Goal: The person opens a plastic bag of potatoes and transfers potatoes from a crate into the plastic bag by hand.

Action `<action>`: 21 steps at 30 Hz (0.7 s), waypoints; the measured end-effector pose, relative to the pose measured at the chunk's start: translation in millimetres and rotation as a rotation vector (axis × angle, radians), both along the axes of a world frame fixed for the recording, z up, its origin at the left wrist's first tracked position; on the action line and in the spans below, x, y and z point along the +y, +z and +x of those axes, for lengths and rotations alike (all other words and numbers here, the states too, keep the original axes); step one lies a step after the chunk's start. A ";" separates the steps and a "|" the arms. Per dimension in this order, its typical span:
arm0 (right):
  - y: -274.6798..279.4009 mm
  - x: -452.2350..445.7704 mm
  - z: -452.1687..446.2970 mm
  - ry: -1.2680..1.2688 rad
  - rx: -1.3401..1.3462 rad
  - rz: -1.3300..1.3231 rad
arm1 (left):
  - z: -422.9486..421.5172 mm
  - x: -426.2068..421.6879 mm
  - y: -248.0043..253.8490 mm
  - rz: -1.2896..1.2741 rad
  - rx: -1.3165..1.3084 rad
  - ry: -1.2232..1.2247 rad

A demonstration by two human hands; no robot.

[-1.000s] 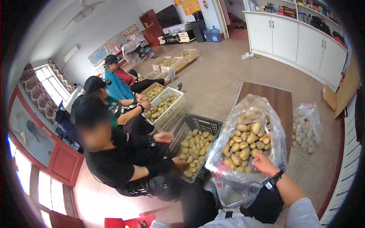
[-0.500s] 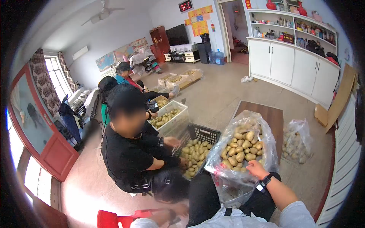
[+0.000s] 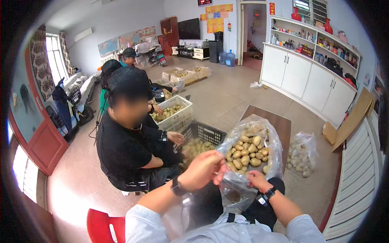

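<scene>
A clear plastic bag (image 3: pixel 272 156) lies spread open, with a heap of brown potatoes (image 3: pixel 247 150) inside. At its near edge, my right hand (image 3: pixel 259 181) has its fingers closed on the plastic. My left hand (image 3: pixel 204 170) is raised in front of the bag's near left side, fingers bent and blurred by motion; whether they hold anything is unclear. Left of the bag, a black plastic crate (image 3: pixel 214 133) of potatoes is partly hidden behind my left hand. The hands of a person in black (image 3: pixel 125 141) are at that crate.
The bag rests on a brown wooden board or low table (image 3: pixel 279 125). To the right, another filled plastic bag (image 3: pixel 304 152) stands on the floor. A white crate (image 3: pixel 184 111) of potatoes stands beyond the black one. A red stool (image 3: pixel 103 227) is at lower left.
My left hand has risen from low at the left to the front of the bag. My right hand has shifted along the bag's near edge. The view has turned slightly.
</scene>
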State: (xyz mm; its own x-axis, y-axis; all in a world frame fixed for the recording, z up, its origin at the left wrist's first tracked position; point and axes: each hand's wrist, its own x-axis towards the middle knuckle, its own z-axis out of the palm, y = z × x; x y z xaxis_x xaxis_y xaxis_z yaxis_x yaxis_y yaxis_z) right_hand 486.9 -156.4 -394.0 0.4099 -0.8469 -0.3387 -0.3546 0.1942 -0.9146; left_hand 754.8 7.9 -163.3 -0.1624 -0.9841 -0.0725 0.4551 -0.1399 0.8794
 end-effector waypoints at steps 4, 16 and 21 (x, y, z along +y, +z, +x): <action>22.3 31.7 21.7 0.130 0.053 -0.058 | -20.2 -13.8 20.9 -0.065 0.091 -0.105; 63.0 173.6 154.7 1.264 -0.159 -0.122 | 13.8 -71.5 28.6 -0.095 -0.033 0.140; 53.0 193.5 183.5 1.489 -0.046 0.020 | -3.9 -85.9 17.7 -0.035 -0.138 0.092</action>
State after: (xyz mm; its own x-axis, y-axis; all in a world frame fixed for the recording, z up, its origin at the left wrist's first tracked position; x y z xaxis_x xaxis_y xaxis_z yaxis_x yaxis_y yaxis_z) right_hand 670.4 37.1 -341.0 0.8835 0.3528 -0.3082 -0.2056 -0.2991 -0.9318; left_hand 750.9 -78.1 -145.6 -0.0626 -0.9966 -0.0535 0.3393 -0.0716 0.9380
